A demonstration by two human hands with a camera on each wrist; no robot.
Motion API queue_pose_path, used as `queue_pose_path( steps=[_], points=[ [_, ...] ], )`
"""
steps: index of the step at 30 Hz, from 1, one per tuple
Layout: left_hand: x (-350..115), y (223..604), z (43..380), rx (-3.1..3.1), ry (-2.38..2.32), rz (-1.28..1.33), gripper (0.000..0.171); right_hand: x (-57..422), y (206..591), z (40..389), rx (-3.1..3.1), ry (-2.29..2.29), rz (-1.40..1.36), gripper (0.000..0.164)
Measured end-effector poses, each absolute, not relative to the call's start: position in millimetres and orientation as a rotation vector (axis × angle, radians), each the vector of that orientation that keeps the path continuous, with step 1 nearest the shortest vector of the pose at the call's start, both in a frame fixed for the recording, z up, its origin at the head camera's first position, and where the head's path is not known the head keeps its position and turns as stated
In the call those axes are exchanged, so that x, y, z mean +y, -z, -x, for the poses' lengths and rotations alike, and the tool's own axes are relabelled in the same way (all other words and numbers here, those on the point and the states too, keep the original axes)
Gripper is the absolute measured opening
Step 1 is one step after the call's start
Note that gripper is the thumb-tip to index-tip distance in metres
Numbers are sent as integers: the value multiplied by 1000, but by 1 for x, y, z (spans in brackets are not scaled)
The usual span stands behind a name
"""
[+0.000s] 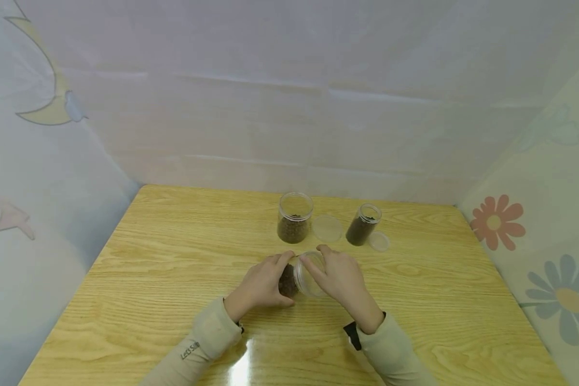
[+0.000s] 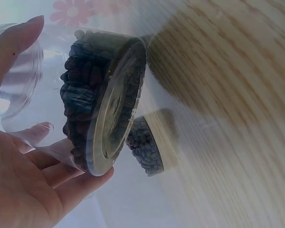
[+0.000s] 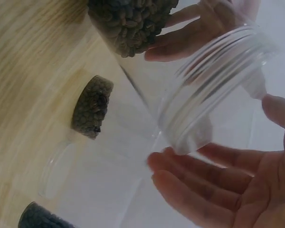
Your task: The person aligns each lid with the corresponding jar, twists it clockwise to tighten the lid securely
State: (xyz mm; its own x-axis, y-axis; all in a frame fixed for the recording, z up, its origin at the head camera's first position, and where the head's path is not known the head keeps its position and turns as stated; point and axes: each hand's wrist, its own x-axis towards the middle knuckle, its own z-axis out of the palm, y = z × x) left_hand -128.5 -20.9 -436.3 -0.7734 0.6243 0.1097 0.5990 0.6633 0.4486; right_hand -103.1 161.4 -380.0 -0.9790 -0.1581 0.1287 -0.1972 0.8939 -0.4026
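Observation:
A clear jar [image 1: 287, 282] partly filled with dark coffee beans [image 3: 133, 23] is between the two hands, its threaded mouth tipped toward the right in the head view. My left hand [image 1: 262, 281] grips the jar's side, thumb on one side and fingers round the other. At the mouth, the right hand [image 1: 341, 272] has its thumb and fingertips on opposite edges of a translucent lid [image 3: 199, 137]. In the left wrist view the jar's base shows close over the wood, with beans gathered against it.
Behind the hands stand an uncapped wide jar [image 1: 293, 228] of beans and a narrower uncapped jar [image 1: 360, 229] with dark contents. A large lid [image 1: 327, 229] and a small lid [image 1: 379, 241] lie beside them on the wooden table [image 1: 183, 241]. Printed cloth surrounds the table's back and sides.

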Motion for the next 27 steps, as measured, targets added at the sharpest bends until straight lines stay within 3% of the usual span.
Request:
queue_pose_path(
  steps=[16, 27],
  points=[
    [-23, 439, 130, 2803, -746, -1015, 99, 189, 394, 109, -2491, -750, -1199, 59],
    [-23, 438, 130, 2777, -776, -990, 99, 201, 395, 115, -2497, -771, -1415, 76]
  ],
)
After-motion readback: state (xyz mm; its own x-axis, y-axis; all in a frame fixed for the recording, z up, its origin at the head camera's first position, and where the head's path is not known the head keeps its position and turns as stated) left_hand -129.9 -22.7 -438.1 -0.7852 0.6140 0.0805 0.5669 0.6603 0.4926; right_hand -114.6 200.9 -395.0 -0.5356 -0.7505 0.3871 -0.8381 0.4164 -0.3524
